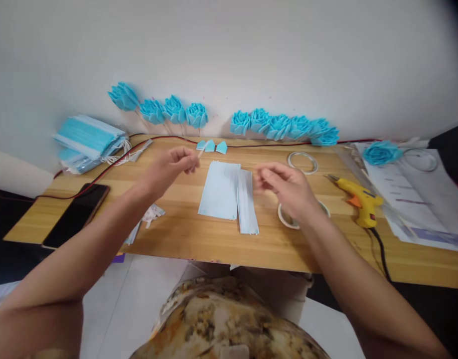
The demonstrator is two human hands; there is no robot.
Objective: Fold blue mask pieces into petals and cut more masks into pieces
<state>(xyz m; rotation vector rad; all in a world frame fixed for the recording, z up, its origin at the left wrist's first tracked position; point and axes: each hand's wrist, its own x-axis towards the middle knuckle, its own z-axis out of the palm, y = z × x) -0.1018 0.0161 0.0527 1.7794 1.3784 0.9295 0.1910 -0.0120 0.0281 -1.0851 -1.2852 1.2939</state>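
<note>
My left hand (174,167) hovers over the wooden table (184,234), fingers pinched on a thin pale stick (201,151) whose tip points to three small blue folded pieces (212,146). My right hand (284,187) floats right of a flat pale-blue mask sheet (219,190) and a narrower pleated strip (246,202). Its fingers are curled together; I cannot make out anything in them. A tape roll (288,219) lies partly hidden under the right wrist.
Blue folded flowers (284,125) line the wall, one more flower (381,152) lies on papers (411,194). A stack of masks (88,142), a black phone (77,214), a tape ring (302,162), a yellow glue gun (359,199) and a red cable (112,164) sit around.
</note>
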